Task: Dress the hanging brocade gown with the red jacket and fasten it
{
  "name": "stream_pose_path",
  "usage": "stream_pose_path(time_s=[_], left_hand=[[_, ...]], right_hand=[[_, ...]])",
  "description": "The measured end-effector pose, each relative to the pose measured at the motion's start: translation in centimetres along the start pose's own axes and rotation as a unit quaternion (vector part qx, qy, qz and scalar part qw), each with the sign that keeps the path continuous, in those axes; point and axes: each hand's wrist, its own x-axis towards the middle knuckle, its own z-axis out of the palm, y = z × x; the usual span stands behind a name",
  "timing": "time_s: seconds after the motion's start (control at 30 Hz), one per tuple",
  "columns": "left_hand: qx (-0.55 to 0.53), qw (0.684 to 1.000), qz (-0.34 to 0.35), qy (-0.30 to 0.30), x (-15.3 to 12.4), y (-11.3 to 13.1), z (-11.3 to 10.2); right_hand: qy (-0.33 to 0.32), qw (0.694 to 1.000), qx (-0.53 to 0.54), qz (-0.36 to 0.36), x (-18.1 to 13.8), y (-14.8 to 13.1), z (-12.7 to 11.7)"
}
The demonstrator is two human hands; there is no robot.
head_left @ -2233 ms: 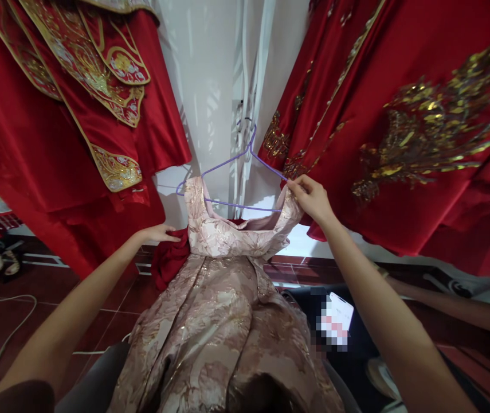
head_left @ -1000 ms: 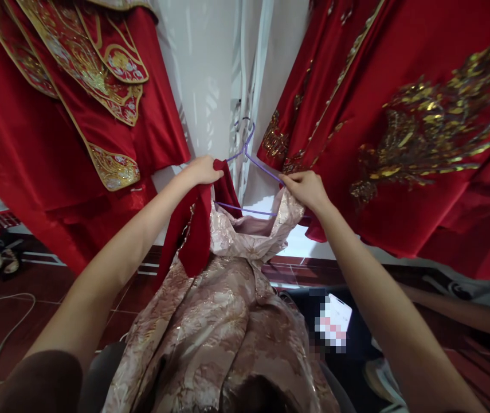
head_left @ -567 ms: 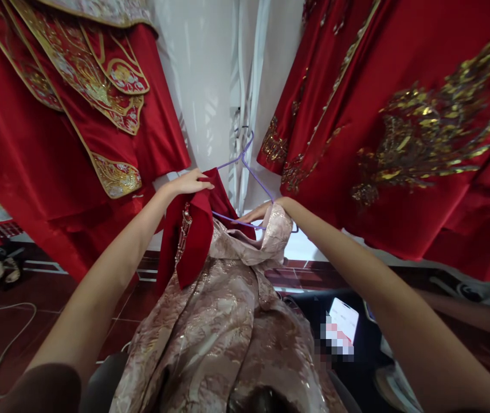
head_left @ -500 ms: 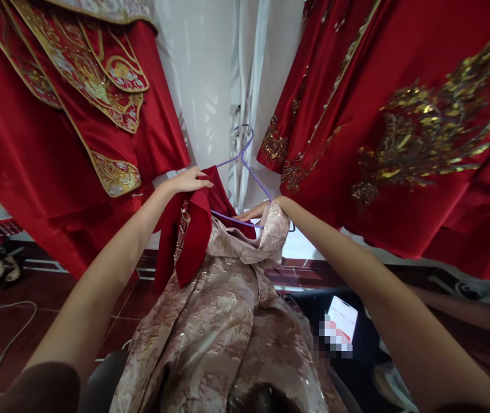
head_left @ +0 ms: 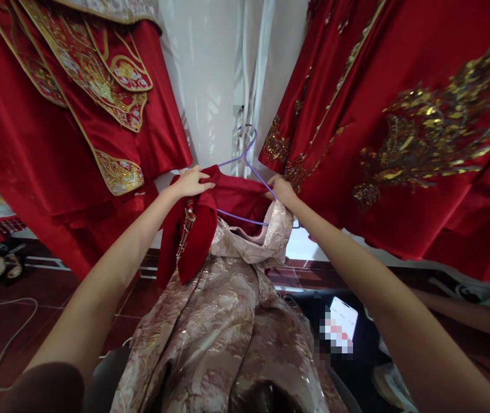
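Note:
A purple wire hanger (head_left: 250, 156) carries a shiny pinkish-gold brocade dress (head_left: 214, 321), whose lower part spreads toward me. A plain red garment (head_left: 245, 192) with a beaded tassel (head_left: 187, 226) lies over the left side of the hanger and stretches behind its neck opening. My left hand (head_left: 192, 182) is closed over the red garment at the hanger's left shoulder. At the right shoulder, my right hand (head_left: 283, 190) grips the red garment's far edge beside the hanger wire; its fingertips are partly hidden.
Embroidered red garments (head_left: 120, 126) hang on the left, and a sequined red garment (head_left: 425, 137) on the right. A lit phone (head_left: 343, 318) rests on a dark surface at lower right. Heeled shoes (head_left: 6, 268) and a white cable (head_left: 15, 344) lie on the floor at left.
My right hand has come up from inside the dress's neck opening to the hanger's right shoulder, drawing the red fabric across behind the hanger. My left hand stays nearly in place.

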Motion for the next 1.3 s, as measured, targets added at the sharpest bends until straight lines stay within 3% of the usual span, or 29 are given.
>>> stream_pose_path(time_s=[0.07, 0.17, 0.33, 0.47, 0.67, 0.73, 0.83, 1.03, 1.13, 1.2, 1.3], left_hand=[[0.029, 0.999, 0.021, 0.012, -0.5, 0.3, 0.3], [0.069, 0.996, 0.037, 0.039, -1.2, 1.1, 0.8], [0.087, 0.994, 0.044, 0.056, -1.7, 1.9, 1.5], [0.076, 0.994, 0.051, 0.054, -1.7, 2.1, 2.0], [0.077, 0.995, 0.047, 0.047, -2.0, 2.2, 1.9], [0.077, 0.995, 0.048, 0.043, -2.1, 2.4, 1.8], [0.077, 0.995, 0.043, 0.047, -2.2, 2.6, 2.0], [0.078, 0.995, 0.047, 0.051, -2.4, 3.0, 2.4], [0.089, 0.994, 0.04, 0.041, -2.6, 3.4, 2.4], [0.092, 0.994, 0.034, 0.04, -2.8, 3.8, 2.5], [0.097, 0.994, 0.025, 0.051, -3.0, 4.3, 2.7]], right_hand=[[0.052, 0.997, -0.055, 0.028, 0.4, 0.4, -0.8], [0.115, 0.985, -0.13, -0.007, 0.2, 1.3, -2.9], [0.131, 0.977, -0.168, -0.024, -2.4, 4.9, -6.9], [0.088, 0.98, -0.176, -0.006, -4.0, 6.9, -8.7], [-0.006, 0.962, -0.27, 0.027, -4.5, 7.6, -8.8], [-0.026, 0.972, -0.231, 0.008, -4.5, 7.8, -8.9], [-0.004, 0.997, -0.082, -0.007, -4.8, 7.5, -9.4], [-0.029, 0.997, 0.067, -0.009, -5.9, 4.6, -9.5], [-0.043, 0.981, 0.169, 0.083, -5.6, 3.3, -7.8], [-0.015, 0.963, 0.224, 0.146, -5.0, 2.3, -6.0], [0.082, 0.967, 0.207, 0.125, -4.2, -0.2, -2.9]])
